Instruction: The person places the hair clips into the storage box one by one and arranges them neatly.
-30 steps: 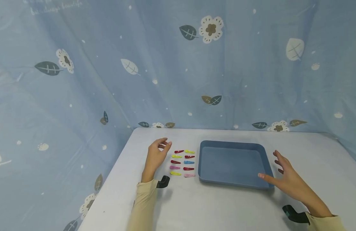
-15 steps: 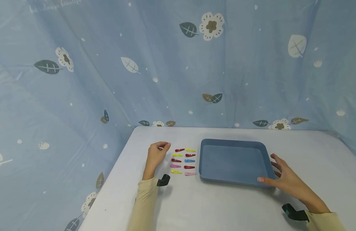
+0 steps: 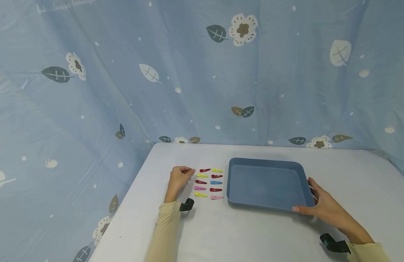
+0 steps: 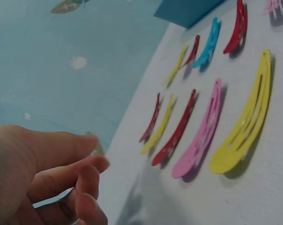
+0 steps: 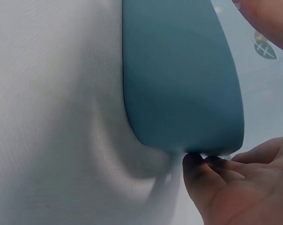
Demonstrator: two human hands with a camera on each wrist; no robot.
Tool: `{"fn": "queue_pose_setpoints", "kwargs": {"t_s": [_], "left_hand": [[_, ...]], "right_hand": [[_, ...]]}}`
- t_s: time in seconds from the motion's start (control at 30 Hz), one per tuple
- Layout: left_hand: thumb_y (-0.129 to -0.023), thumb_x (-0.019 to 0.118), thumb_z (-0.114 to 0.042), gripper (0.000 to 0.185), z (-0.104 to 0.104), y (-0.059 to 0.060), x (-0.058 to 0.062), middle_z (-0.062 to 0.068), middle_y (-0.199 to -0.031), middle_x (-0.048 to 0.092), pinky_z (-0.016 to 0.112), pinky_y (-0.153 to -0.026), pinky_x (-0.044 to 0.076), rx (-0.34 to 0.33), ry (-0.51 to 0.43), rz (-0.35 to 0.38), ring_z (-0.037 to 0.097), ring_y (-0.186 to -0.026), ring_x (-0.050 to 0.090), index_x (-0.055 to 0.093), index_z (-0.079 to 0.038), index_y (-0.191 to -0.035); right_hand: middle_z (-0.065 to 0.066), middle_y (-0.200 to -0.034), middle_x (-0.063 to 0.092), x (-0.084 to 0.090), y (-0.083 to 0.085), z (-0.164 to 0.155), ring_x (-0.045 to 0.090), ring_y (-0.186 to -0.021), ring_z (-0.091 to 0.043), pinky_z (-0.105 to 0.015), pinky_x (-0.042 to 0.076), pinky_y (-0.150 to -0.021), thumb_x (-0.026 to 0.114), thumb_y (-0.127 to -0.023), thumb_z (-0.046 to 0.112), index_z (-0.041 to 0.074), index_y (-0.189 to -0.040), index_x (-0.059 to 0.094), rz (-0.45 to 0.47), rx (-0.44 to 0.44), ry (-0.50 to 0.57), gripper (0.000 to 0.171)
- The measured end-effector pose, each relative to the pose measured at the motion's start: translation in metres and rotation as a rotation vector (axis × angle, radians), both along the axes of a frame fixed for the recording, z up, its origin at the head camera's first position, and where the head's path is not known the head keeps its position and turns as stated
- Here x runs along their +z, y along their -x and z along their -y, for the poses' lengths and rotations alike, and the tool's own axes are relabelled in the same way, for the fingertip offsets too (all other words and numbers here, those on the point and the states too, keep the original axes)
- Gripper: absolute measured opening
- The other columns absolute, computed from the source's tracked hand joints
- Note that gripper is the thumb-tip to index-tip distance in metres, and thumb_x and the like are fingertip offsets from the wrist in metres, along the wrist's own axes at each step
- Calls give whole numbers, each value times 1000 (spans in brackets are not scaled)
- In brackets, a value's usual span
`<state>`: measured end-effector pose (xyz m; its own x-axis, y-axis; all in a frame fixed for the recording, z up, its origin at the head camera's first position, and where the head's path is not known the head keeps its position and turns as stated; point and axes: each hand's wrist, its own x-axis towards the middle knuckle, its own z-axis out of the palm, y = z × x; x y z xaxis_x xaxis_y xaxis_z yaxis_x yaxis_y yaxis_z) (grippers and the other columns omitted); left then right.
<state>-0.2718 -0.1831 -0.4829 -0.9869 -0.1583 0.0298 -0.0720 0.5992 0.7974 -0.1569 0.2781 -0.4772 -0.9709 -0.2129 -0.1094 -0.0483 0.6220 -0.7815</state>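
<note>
The right hand (image 3: pixel 323 207) holds the blue tray (image 3: pixel 267 185) at its near right corner, with the thumb along the near edge and the fingers curled at the right rim; in the right wrist view the fingertips (image 5: pixel 197 164) touch the tray under the rim. The tray lies flat on the white table (image 3: pixel 254 233), its long axis going left to right. The left hand (image 3: pixel 179 179) is loosely curled and holds nothing, just beside the hair clips (image 3: pixel 208 183). The clips lie in two columns between this hand and the left wall of the tray, each one pointing left to right. Bare table shows in front of the tray and to its right.
</note>
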Motion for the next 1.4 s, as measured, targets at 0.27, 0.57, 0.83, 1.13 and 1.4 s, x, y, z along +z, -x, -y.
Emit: {"fn": "queue_pose_setpoints", "kwargs": {"t_s": [0.27,0.57,0.83,1.13,1.4], "left_hand": [[-69,65,-32,20,-3,4,-12,1,-65,58,21,-43,37,19,8,48,14,-54,52,65,-13,-75],[-68,64,-34,18,-8,0,-11,-3,-64,57,26,-50,37,45,104,90,13,-58,50,65,-16,-71],[-66,65,-39,19,-17,-1,-8,-7,-62,57,27,-47,35,94,198,127,11,-57,51,64,-20,-68],[-67,64,-36,16,-20,1,-9,-7,-63,57,28,-48,34,101,202,163,12,-58,50,64,-20,-69],[-70,63,-31,17,-19,-1,-9,-1,-70,57,25,-52,35,63,107,193,15,-64,50,62,-13,-71]], "right_hand": [[-28,-133,-9,1,0,2,14,-112,-53,-56,32,-75,64,-70,34,12,-129,-20,26,-16,-59,105],[-31,-132,-6,1,-1,6,15,-111,-53,-57,31,-75,66,-69,34,10,-129,-19,10,-10,-69,107],[-32,-131,-4,-2,0,6,16,-112,-52,-57,30,-76,67,-67,35,9,-128,-21,-2,-7,-83,110],[-29,-132,-9,-4,-1,6,10,-114,-51,-60,26,-77,66,-67,35,10,-128,-22,5,-10,-71,110],[-27,-133,-12,-5,-1,5,4,-116,-50,-60,23,-77,66,-68,34,12,-128,-22,1,7,-60,109]]}}
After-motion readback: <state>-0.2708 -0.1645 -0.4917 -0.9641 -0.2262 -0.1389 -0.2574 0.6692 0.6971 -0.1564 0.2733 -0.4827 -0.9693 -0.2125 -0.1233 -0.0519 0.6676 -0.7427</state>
